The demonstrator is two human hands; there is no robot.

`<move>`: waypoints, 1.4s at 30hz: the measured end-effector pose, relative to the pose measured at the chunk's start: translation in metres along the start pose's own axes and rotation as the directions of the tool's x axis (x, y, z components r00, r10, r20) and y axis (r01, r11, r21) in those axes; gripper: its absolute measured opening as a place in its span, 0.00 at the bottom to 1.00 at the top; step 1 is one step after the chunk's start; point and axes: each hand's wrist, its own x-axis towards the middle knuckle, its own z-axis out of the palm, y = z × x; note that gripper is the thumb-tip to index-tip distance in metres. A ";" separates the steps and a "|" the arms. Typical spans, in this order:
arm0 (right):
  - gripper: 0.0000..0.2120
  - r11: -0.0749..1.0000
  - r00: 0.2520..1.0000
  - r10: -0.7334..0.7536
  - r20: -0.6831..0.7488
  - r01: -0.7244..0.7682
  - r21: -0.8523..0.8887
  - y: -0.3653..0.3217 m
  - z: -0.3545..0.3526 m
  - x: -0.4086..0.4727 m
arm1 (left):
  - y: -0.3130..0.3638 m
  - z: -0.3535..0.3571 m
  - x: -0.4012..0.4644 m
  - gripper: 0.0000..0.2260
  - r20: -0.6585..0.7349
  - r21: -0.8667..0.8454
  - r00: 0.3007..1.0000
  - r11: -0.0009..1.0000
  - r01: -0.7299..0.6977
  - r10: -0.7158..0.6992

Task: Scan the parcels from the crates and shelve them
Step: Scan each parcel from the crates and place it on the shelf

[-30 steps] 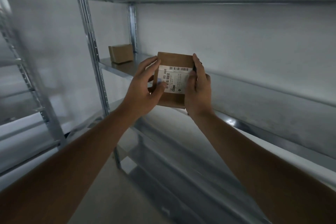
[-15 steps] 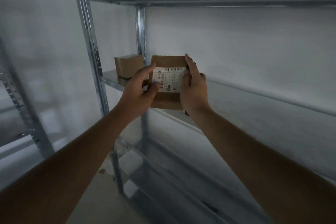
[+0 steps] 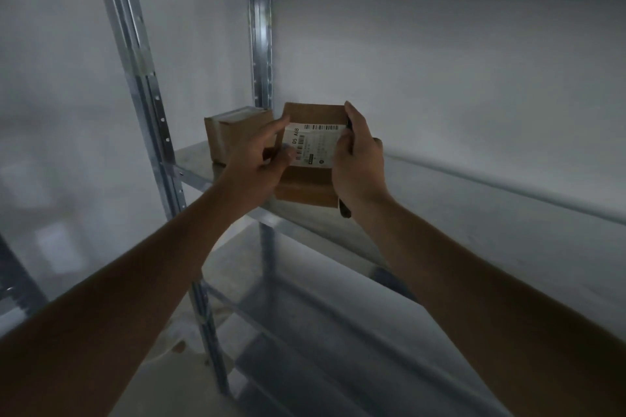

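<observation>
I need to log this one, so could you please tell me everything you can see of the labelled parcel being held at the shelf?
The small brown cardboard parcel is a squarish box with a white label on its near face, printed with barcodes and "05 A68". It looks intact and closed. The left hand and right hand grip its two sides. It sits low over the grey metal shelf, just right of a second brown cardboard box; whether it touches either is unclear.

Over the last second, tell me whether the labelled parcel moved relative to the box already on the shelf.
Yes. The labelled parcel, gripped by both hands, has closed in leftward on the shelved box; they now look nearly side by side.
</observation>
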 end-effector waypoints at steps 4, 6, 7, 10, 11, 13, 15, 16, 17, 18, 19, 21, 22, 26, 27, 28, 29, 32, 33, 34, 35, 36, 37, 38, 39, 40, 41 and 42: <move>0.24 0.998 0.996 0.054 -0.077 -0.057 -0.041 0.006 0.033 0.022 | -0.030 -0.013 0.035 0.22 0.056 0.042 0.998 0.998 -0.044 0.042; 0.24 0.993 0.990 0.087 -0.115 -0.095 -0.066 0.008 0.050 0.033 | -0.043 -0.021 0.048 0.22 0.098 0.038 0.994 0.998 -0.048 0.045; 0.24 0.990 0.985 0.114 -0.130 -0.124 -0.071 0.009 0.059 0.039 | -0.048 -0.025 0.054 0.22 0.125 0.033 0.991 0.998 -0.048 0.043; 0.23 0.975 0.963 0.181 -0.199 -0.202 -0.089 0.010 0.087 0.054 | -0.067 -0.039 0.075 0.21 0.203 0.015 0.978 0.999 -0.043 0.039; 0.22 0.970 0.958 0.207 -0.200 -0.227 -0.083 0.011 0.088 0.056 | -0.069 -0.038 0.076 0.21 0.215 0.020 0.976 0.999 -0.043 0.037; 0.22 0.954 0.941 0.258 -0.221 -0.285 -0.097 0.012 0.104 0.064 | -0.081 -0.048 0.087 0.22 0.258 0.013 0.966 0.999 -0.035 0.031; 0.22 0.937 0.925 0.294 -0.240 -0.329 -0.121 0.014 0.118 0.070 | -0.096 -0.055 0.097 0.22 0.311 0.023 0.950 0.999 -0.035 0.026; 0.22 0.929 0.920 0.308 -0.244 -0.346 -0.132 0.015 0.122 0.072 | -0.101 -0.058 0.101 0.22 0.333 0.026 0.943 0.999 -0.036 0.025; 0.22 0.922 0.915 0.316 -0.249 -0.358 -0.147 0.017 0.126 0.075 | -0.105 -0.060 0.105 0.22 0.351 0.023 0.936 0.999 -0.033 0.023; 0.22 0.915 0.912 0.323 -0.254 -0.369 -0.164 0.021 0.129 0.078 | -0.108 -0.061 0.109 0.22 0.363 0.020 0.932 0.999 -0.028 0.019; 0.22 0.908 0.908 0.330 -0.257 -0.380 -0.177 0.024 0.131 0.080 | -0.111 -0.061 0.112 0.22 0.373 0.015 0.928 1.000 -0.023 0.016; 0.23 0.895 0.902 0.342 -0.263 -0.398 -0.201 0.028 0.134 0.084 | -0.114 -0.062 0.117 0.22 0.391 0.015 0.920 1.000 -0.026 0.018; 0.23 0.887 0.900 0.346 -0.267 -0.406 -0.220 0.029 0.135 0.085 | -0.115 -0.062 0.119 0.21 0.398 0.023 0.917 0.999 -0.032 0.021; 0.24 0.854 0.899 0.339 -0.277 -0.418 -0.310 0.033 0.134 0.092 | -0.118 -0.059 0.130 0.20 0.414 0.042 0.910 0.998 -0.041 0.020; 0.24 0.843 0.900 0.335 -0.280 -0.419 -0.337 0.033 0.134 0.093 | -0.118 -0.059 0.132 0.20 0.419 0.047 0.908 0.998 -0.040 0.016; 0.24 0.832 0.901 0.326 -0.285 -0.417 -0.367 0.033 0.134 0.095 | -0.119 -0.058 0.134 0.20 0.426 0.053 0.905 0.998 -0.039 0.013; 0.24 0.818 0.902 0.319 -0.290 -0.416 -0.396 0.034 0.134 0.096 | -0.120 -0.057 0.136 0.20 0.434 0.059 0.901 0.998 -0.037 0.008; 0.24 0.800 0.905 0.311 -0.291 -0.414 -0.434 0.035 0.135 0.099 | -0.122 -0.054 0.141 0.19 0.441 0.072 0.897 0.997 -0.027 -0.007; 0.24 0.797 0.904 0.313 -0.290 -0.416 -0.438 0.036 0.136 0.100 | -0.123 -0.053 0.143 0.18 0.441 0.076 0.898 0.997 -0.024 -0.012; 0.24 0.795 0.904 0.313 -0.290 -0.417 -0.441 0.036 0.137 0.101 | -0.124 -0.052 0.145 0.17 0.440 0.083 0.898 0.996 -0.023 -0.016; 0.24 0.793 0.904 0.314 -0.289 -0.417 -0.444 0.036 0.138 0.103 | -0.125 -0.051 0.147 0.16 0.441 0.092 0.897 0.996 -0.022 -0.021; 0.23 0.792 0.905 0.313 -0.288 -0.416 -0.447 0.037 0.139 0.104 | -0.125 -0.050 0.148 0.16 0.442 0.101 0.897 0.995 -0.018 -0.028; 0.23 0.789 0.904 0.316 -0.287 -0.418 -0.450 0.037 0.140 0.105 | -0.126 -0.049 0.150 0.15 0.444 0.112 0.895 0.994 -0.011 -0.040; 0.23 0.786 0.904 0.320 -0.283 -0.420 -0.453 0.038 0.141 0.107 | -0.126 -0.048 0.151 0.15 0.442 0.126 0.896 0.992 -0.007 -0.050; 0.23 0.783 0.904 0.326 -0.277 -0.422 -0.457 0.038 0.141 0.108 | -0.127 -0.048 0.151 0.14 0.440 0.143 0.896 0.990 -0.003 -0.061; 0.24 0.781 0.905 0.328 -0.272 -0.422 -0.460 0.038 0.142 0.109 | -0.128 -0.047 0.152 0.14 0.438 0.159 0.897 0.987 -0.002 -0.069; 0.24 0.780 0.904 0.331 -0.270 -0.423 -0.461 0.039 0.143 0.110 | -0.128 -0.047 0.152 0.13 0.436 0.173 0.897 0.985 -0.003 -0.074; 0.24 0.782 0.904 0.332 -0.269 -0.423 -0.458 0.039 0.144 0.111 | -0.128 -0.046 0.152 0.13 0.434 0.191 0.897 0.982 -0.007 -0.078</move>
